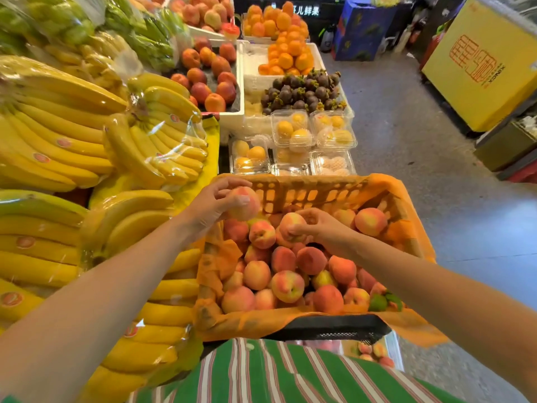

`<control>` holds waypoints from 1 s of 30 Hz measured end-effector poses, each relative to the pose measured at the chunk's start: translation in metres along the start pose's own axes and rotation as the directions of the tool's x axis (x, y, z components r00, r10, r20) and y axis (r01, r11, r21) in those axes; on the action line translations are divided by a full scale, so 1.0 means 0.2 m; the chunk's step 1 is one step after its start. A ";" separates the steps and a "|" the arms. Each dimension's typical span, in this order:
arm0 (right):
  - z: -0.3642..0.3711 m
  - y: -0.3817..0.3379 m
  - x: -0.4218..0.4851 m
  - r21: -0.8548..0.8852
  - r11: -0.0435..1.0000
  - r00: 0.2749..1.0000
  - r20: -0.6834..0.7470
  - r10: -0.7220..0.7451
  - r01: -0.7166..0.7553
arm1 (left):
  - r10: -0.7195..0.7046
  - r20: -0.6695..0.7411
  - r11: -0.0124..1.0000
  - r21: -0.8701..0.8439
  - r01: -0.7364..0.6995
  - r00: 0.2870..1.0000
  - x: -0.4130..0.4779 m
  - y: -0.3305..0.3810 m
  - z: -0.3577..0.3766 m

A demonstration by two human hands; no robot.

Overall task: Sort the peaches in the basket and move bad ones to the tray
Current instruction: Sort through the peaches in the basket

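An orange-lined plastic basket in front of me holds several pink-and-yellow peaches. My left hand holds one peach lifted above the basket's far left corner. My right hand grips another peach just above the pile in the basket's middle. A white foam tray with several red-orange peaches stands further back, beyond the bananas. Below the basket at the right, a few more peaches lie in a lower container, only partly visible.
Wrapped banana bunches crowd the left side against the basket. Clear clamshell boxes of yellow fruit sit just beyond the basket, with mangosteens and oranges behind. A grey floor aisle and a yellow carton lie to the right.
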State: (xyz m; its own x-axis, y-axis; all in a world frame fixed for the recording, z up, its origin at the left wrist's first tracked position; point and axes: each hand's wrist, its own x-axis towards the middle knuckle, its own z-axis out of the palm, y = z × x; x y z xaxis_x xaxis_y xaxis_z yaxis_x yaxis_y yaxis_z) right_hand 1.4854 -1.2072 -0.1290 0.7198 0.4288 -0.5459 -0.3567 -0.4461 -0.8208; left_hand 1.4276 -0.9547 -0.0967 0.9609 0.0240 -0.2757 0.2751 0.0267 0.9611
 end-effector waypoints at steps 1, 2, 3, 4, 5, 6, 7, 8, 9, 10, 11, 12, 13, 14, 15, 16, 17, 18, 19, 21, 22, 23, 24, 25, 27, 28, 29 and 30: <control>0.03 -0.01 0.04 -0.056 0.998 0.998 -0.058 -0.007 0.004 | -0.006 0.006 1.000 -0.009 0.006 1.000 -0.01 -0.01 -0.02; 0.06 -0.03 0.08 -0.092 0.996 0.993 -0.113 -0.020 0.009 | -0.011 0.003 1.000 -0.028 0.011 1.000 -0.02 -0.02 -0.03; 0.10 -0.04 0.12 -0.120 0.993 0.985 -0.167 -0.037 0.017 | -0.017 -0.007 0.999 -0.045 0.017 1.000 -0.03 -0.02 -0.05; 0.12 -0.06 0.15 -0.150 0.989 0.975 -0.218 -0.051 0.019 | -0.023 -0.022 0.998 -0.054 0.021 0.999 -0.04 -0.03 -0.06; 0.16 -0.08 0.18 -0.189 0.982 0.963 -0.260 -0.069 0.020 | -0.026 -0.041 0.998 -0.058 0.024 0.999 -0.05 -0.03 -0.07; 0.18 -0.10 0.22 -0.232 0.973 0.951 -0.299 -0.085 0.014 | -0.029 -0.056 0.998 -0.062 0.025 0.998 -0.06 -0.03 -0.09; 0.21 -0.11 0.25 -0.265 0.964 0.940 -0.328 -0.095 0.005 | -0.032 -0.063 0.997 -0.067 0.027 0.997 -0.06 -0.04 -0.10; 0.23 -0.11 0.28 -0.288 0.958 0.934 -0.344 -0.097 -0.006 | -0.035 -0.062 0.997 -0.072 0.031 0.997 -0.06 -0.04 -0.11; 0.24 -0.11 0.31 -0.291 0.956 0.931 -0.356 -0.080 -0.030 | -0.036 -0.051 0.996 -0.078 0.032 0.998 -0.06 -0.04 -0.12; 0.25 -0.10 0.33 -0.288 0.956 0.929 -0.366 -0.058 -0.054 | -0.035 -0.036 0.996 -0.085 0.032 0.999 -0.06 -0.04 -0.13; 0.25 -0.10 0.35 -0.289 0.954 0.929 -0.368 -0.035 -0.079 | -0.031 -0.021 0.995 -0.091 0.029 0.999 -0.06 -0.05 -0.14; 0.24 -0.10 0.36 -0.288 0.953 0.934 -0.357 -0.019 -0.090 | -0.023 -0.010 0.995 -0.092 0.022 1.000 -0.06 -0.05 -0.14; 0.24 -0.09 0.36 -0.273 0.958 0.941 -0.338 -0.008 -0.090 | -0.014 -0.004 0.996 -0.086 0.014 1.000 -0.05 -0.06 -0.14; 0.24 -0.09 0.35 -0.247 0.966 0.948 -0.318 -0.003 -0.080 | -0.003 0.002 0.997 -0.077 0.003 1.000 -0.04 -0.06 -0.15; 0.24 -0.09 0.33 -0.234 0.970 0.955 -0.296 -0.004 -0.068 | 0.005 0.010 0.998 -0.065 -0.004 1.000 -0.04 -0.07 -0.15; 0.23 -0.10 0.30 -0.246 0.968 0.958 -0.287 -0.030 -0.043 | 0.009 0.022 0.998 -0.058 -0.008 1.000 -0.03 -0.07 -0.15; 0.22 -0.10 0.28 -0.268 0.964 0.955 -0.289 -0.073 -0.008 | 0.008 0.033 0.998 -0.056 -0.007 0.999 -0.02 -0.07 -0.14; 0.22 -0.11 0.24 -0.263 0.964 0.950 -0.289 -0.116 0.038 | 0.005 0.042 0.998 -0.055 -0.002 0.999 -0.02 -0.07 -0.13; 0.22 -0.13 0.21 -0.216 0.973 0.951 -0.275 -0.137 0.078 | 0.004 0.046 0.999 -0.050 -0.002 0.999 -0.01 -0.07 -0.12; 0.22 -0.17 0.13 -0.003 0.994 0.984 -0.139 -0.109 0.110 | 0.023 0.048 1.000 -0.004 -0.022 0.999 0.00 -0.06 -0.08; 0.22 -0.20 0.10 0.125 0.989 0.997 -0.029 -0.073 0.076 | 0.033 0.052 0.999 0.035 -0.035 0.998 0.01 -0.05 -0.06; 0.23 -0.22 0.06 0.204 0.978 0.996 0.071 -0.055 0.040 | 0.039 0.063 0.995 0.084 -0.045 0.997 0.02 -0.05 -0.04; 0.23 -0.23 0.03 0.224 0.974 0.987 0.146 -0.061 0.027 | 0.046 0.085 0.988 0.142 -0.058 0.995 0.03 -0.06 -0.03; 0.24 -0.24 0.02 0.201 0.979 0.981 0.182 -0.071 0.033 | 0.051 0.119 0.976 0.206 -0.075 0.992 0.03 -0.07 -0.01; 0.24 -0.23 0.00 0.124 0.990 0.979 0.180 -0.092 0.070 | 0.052 0.201 0.936 0.332 -0.118 0.978 0.04 -0.09 0.01; 0.24 -0.22 -0.01 0.083 0.994 0.982 0.169 -0.086 0.073 | 0.048 0.233 0.911 0.388 -0.138 0.971 0.03 -0.09 0.01; 0.23 -0.21 -0.02 0.025 0.997 0.985 0.158 -0.076 0.073 | 0.050 0.258 0.883 0.439 -0.163 0.965 0.02 -0.09 0.00; 0.23 -0.19 -0.03 -0.062 0.995 0.987 0.144 -0.070 0.079 | 0.069 0.271 0.839 0.505 -0.203 0.960 0.01 -0.10 -0.02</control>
State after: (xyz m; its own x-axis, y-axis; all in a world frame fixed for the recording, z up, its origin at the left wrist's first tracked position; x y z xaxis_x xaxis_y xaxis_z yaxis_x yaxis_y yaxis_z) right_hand 1.4672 -1.1571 -0.1032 0.6495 0.5678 -0.5058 -0.2607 -0.4585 -0.8496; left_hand 1.4243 -0.9517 -0.1157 0.9499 -0.2455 -0.1932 0.0516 -0.4867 0.8720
